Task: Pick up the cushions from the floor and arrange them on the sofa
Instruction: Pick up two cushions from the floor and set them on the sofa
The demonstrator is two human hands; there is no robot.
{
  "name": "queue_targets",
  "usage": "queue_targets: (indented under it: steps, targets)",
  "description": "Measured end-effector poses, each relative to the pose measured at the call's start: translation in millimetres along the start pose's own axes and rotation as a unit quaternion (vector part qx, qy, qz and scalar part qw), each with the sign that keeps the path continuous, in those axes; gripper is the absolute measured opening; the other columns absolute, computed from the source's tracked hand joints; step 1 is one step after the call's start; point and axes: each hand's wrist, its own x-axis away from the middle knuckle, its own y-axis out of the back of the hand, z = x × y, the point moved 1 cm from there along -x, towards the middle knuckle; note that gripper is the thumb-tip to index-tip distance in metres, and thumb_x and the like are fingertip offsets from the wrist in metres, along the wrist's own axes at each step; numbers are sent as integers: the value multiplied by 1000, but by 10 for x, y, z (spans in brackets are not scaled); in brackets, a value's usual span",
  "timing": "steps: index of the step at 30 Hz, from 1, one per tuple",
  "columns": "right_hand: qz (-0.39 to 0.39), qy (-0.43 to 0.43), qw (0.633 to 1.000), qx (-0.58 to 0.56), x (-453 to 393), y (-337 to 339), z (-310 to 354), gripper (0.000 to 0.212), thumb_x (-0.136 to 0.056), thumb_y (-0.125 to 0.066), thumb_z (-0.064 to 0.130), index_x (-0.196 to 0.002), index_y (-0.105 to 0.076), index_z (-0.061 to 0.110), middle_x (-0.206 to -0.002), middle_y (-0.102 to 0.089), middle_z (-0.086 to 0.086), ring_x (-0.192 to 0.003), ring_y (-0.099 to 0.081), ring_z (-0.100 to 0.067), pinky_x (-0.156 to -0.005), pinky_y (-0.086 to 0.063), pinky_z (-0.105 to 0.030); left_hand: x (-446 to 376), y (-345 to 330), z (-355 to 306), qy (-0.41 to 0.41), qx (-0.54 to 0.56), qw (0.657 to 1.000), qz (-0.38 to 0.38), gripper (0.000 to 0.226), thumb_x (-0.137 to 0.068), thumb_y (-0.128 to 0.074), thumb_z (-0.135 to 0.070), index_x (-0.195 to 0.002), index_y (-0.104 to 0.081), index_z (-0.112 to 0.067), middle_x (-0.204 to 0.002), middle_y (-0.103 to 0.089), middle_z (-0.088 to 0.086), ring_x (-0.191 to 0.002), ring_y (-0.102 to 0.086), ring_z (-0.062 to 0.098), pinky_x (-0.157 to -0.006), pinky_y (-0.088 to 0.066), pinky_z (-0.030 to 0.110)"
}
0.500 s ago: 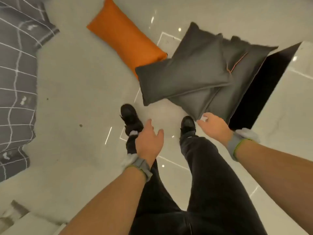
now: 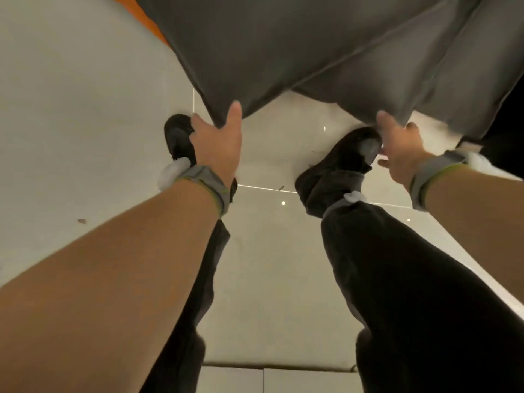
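Two dark grey cushions fill the top of the view. The upper grey cushion (image 2: 255, 49) lies across the lower grey cushion (image 2: 442, 69). My left hand (image 2: 218, 146) grips the near corner of the upper cushion, thumb on top. My right hand (image 2: 399, 148) holds the near edge of the lower cushion, with its fingers hidden under the fabric. A sliver of an orange cushion (image 2: 141, 15) shows at the top left, behind the grey ones. The sofa is out of view.
Glossy pale floor tiles (image 2: 85, 123) lie all around. My black shoes (image 2: 178, 137) and dark trousers (image 2: 411, 279) stand just below the cushions. A dark gap (image 2: 507, 143) and a pale raised ledge (image 2: 482, 265) run along the right.
The view has dropped close to the cushions. Both hands reached forward: the left took hold of the upper cushion's corner, and the right closed on the lower cushion's edge.
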Motion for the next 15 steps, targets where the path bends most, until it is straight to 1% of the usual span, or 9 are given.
queue_targets:
  steps: [1, 2, 3, 5, 6, 8, 9, 13, 15]
  targets:
    - [-21, 0, 1000, -15, -155, -74, 0, 91, -67, -66, 75, -140, -45, 24, -121, -61, 2, -105, -65, -26, -95, -57, -48, -190, -57, 21, 18, 15, 1000, -3, 137, -57, -60, -98, -164, -12, -28, -156, -48, 6, -140, -52, 39, -116, -44, 51]
    - [-29, -1, 999, -30, -324, -142, -23, 90, -70, -65, 74, -142, -42, 25, -118, -59, 3, -101, -66, -25, -89, -60, -46, -388, -148, 75, 30, 33, 999, 8, 139, -53, -60, -100, -164, -10, -31, -148, -54, 3, -132, -60, 36, -109, -51, 49]
    - [-31, -6, 999, -43, -432, -197, -30, 88, -74, -63, 74, -144, -39, 26, -116, -57, 4, -98, -67, -24, -82, -61, -43, -499, -217, 87, 38, 49, 998, 32, 130, -62, -61, -95, -163, -12, -30, -138, -59, 0, -117, -68, 28, -99, -58, 40]
    - [-43, -16, 997, -58, -626, -324, -25, 91, -74, -62, 76, -146, -35, 27, -113, -56, 7, -94, -71, -24, -75, -61, -37, -725, -392, 131, 31, 54, 996, 64, 97, -81, -62, -79, -153, -34, -21, -120, -64, -4, -86, -64, 16, -71, -59, 25]
    - [-51, -17, 996, -66, -725, -374, -32, 91, -74, -62, 77, -145, -37, 26, -109, -56, 9, -91, -72, -23, -71, -61, -35, -806, -465, 158, 21, 62, 995, 71, 88, -81, -63, -78, -144, -45, -20, -116, -66, -4, -83, -63, 14, -70, -58, 24]
    - [-66, -8, 995, -71, -827, -438, -50, 89, -73, -64, 79, -136, -45, 19, -105, -59, 5, -81, -70, -20, -61, -56, -31, -932, -541, 245, 12, 65, 994, 82, 88, -73, -68, -81, -132, -58, -17, -115, -72, -1, -91, -64, 11, -90, -59, 29]
    - [-78, -2, 995, -68, -858, -457, -57, 88, -72, -64, 80, -130, -50, 16, -104, -62, 3, -77, -67, -19, -57, -53, -30, -951, -561, 269, 11, 59, 994, 94, 86, -71, -69, -81, -127, -62, -16, -110, -73, -1, -86, -61, 8, -95, -57, 29]
    - [-117, 42, 991, -49, -696, -412, -44, 79, -69, -64, 81, -114, -65, 17, -98, -71, -1, -74, -67, -23, -53, -53, -31, -769, -547, 322, 51, 66, 987, 140, 49, -86, -71, -65, -91, -60, -18, -67, -48, -6, -51, -40, 8, -54, -41, 20]
    - [-123, 65, 990, -19, -483, -388, -21, 75, -70, -62, 80, -109, -69, 15, -91, -72, -2, -74, -70, -28, -60, -59, -37, -510, -486, 238, 56, 77, 983, 157, 44, -91, -69, -59, -86, -55, -18, -60, -38, -6, -46, -36, 9, -45, -36, 19]
